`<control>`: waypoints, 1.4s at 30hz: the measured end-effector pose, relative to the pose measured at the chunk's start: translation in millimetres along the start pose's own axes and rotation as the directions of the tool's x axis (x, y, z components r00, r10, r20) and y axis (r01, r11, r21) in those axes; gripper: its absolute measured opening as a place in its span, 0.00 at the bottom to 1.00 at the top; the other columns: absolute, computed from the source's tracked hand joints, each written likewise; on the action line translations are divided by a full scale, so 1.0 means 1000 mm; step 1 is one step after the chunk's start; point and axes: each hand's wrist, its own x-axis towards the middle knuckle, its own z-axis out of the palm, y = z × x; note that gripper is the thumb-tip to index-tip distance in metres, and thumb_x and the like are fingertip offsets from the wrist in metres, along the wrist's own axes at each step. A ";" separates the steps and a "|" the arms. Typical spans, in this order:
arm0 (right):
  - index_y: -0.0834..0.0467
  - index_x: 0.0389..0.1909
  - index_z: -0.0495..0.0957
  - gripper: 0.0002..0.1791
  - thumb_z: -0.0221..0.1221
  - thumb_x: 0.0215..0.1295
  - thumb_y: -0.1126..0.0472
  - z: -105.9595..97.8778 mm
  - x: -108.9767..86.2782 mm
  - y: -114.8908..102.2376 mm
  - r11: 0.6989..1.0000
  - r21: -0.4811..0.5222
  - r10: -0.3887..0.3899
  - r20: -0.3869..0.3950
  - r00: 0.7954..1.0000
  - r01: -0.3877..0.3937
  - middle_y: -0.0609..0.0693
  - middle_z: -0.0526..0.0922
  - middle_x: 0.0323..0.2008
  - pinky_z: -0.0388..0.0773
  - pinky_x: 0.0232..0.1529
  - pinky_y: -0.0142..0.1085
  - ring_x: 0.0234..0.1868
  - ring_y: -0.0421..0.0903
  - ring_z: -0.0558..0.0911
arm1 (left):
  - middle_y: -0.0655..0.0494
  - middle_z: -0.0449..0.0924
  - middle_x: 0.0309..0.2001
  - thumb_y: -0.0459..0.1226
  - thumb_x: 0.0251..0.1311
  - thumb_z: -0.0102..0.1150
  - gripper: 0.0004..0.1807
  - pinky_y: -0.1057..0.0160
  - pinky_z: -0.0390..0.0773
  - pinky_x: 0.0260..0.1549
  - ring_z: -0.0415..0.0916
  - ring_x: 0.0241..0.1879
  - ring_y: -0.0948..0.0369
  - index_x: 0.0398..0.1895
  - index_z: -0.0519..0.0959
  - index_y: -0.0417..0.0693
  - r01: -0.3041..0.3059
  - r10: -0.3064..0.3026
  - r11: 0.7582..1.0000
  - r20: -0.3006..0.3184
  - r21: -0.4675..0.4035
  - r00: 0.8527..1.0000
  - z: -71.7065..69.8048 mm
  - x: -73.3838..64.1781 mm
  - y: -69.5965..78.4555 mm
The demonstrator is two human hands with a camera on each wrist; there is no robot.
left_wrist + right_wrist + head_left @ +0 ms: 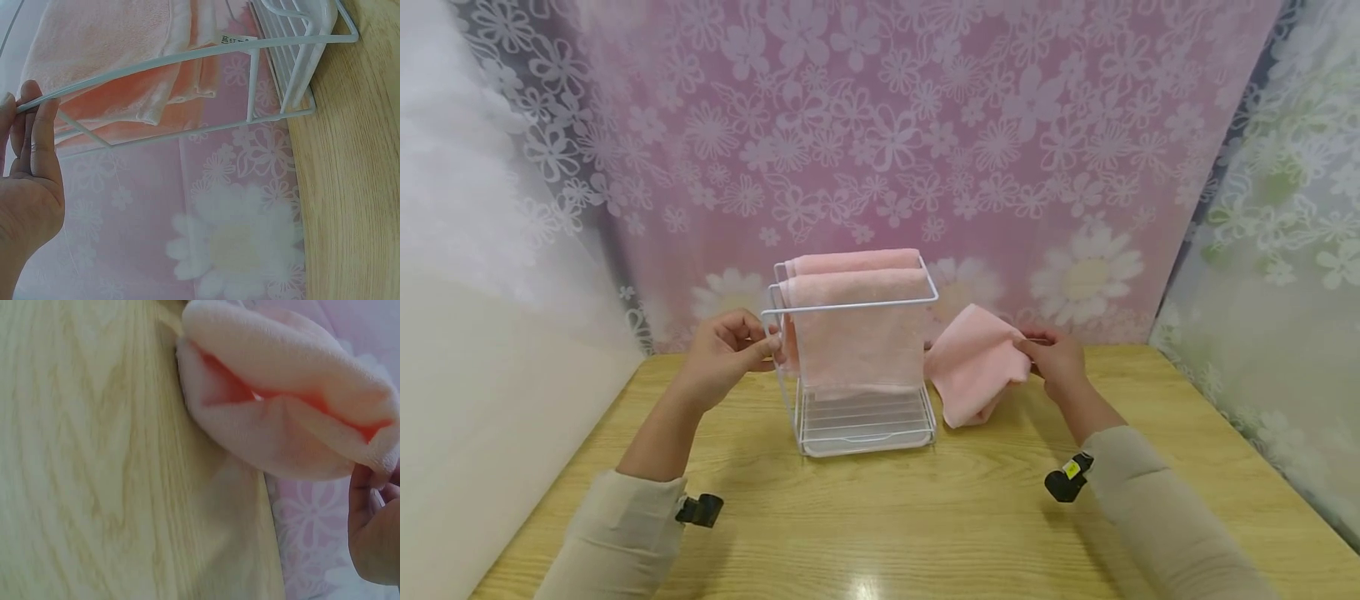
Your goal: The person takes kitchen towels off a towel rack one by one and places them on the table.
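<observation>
A white wire rack (850, 307) stands on the table, with pink towels (861, 342) draped over its upper bars. My left hand (722, 354) pinches the rack's left side wire between thumb and fingers; the left wrist view shows the same hand (34, 181) on that wire. To the right of the rack, my right hand (1056, 360) pinches the edge of a loose pink towel (973, 362). That towel hangs crumpled, its lower part near the tabletop. In the right wrist view the towel (275, 437) bulges in open folds, and the hand (381, 531) grips one corner.
A white tray (868, 444) sits at the base of the rack. The wooden table (865, 517) reaches back to a pink flowered backdrop (880, 125). Pale flowered sheets (1285, 250) line the sides. A small black camera is strapped to each sleeve.
</observation>
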 end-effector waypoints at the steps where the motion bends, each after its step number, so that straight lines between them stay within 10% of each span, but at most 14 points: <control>1: 0.69 0.61 0.70 0.26 0.63 0.66 0.62 -0.003 0.000 0.001 1.000 -0.019 -0.004 0.012 1.000 0.004 0.40 0.80 0.33 0.83 0.36 0.31 0.32 0.34 0.82 | 0.53 0.80 0.39 0.26 0.62 0.61 0.06 0.57 0.85 0.37 0.85 0.32 0.58 0.30 0.74 0.38 -0.001 0.001 1.000 0.000 -0.001 1.000 0.000 0.000 0.000; 20: 0.72 0.58 0.72 0.24 0.60 0.69 0.60 -0.035 0.004 0.026 0.971 -0.233 -0.014 0.130 0.991 0.044 0.48 0.80 0.42 0.83 0.37 0.33 0.34 0.35 0.80 | 0.49 0.80 0.39 0.26 0.63 0.61 0.07 0.57 0.85 0.37 0.84 0.32 0.58 0.29 0.75 0.42 0.009 -0.009 1.000 0.002 -0.019 1.000 0.001 -0.001 -0.002; 28: 0.70 0.67 0.66 0.33 0.63 0.66 0.57 -0.051 0.006 0.031 0.962 -0.271 0.044 0.301 0.953 0.042 0.66 0.68 0.65 0.82 0.45 0.36 0.41 0.32 0.79 | 0.52 0.80 0.39 0.26 0.63 0.60 0.07 0.57 0.85 0.37 0.84 0.32 0.60 0.29 0.75 0.43 -0.004 0.004 1.000 0.004 -0.013 1.000 0.001 0.000 -0.004; 42: 0.70 0.68 0.64 0.40 0.69 0.60 0.59 -0.069 0.002 0.030 0.893 -0.436 0.106 0.439 0.892 0.108 0.72 0.63 0.65 0.82 0.45 0.39 0.52 0.51 0.77 | 0.54 0.81 0.37 0.25 0.62 0.61 0.08 0.57 0.85 0.36 0.84 0.31 0.60 0.28 0.75 0.44 0.015 -0.015 1.000 -0.016 -0.012 1.000 0.001 -0.001 -0.002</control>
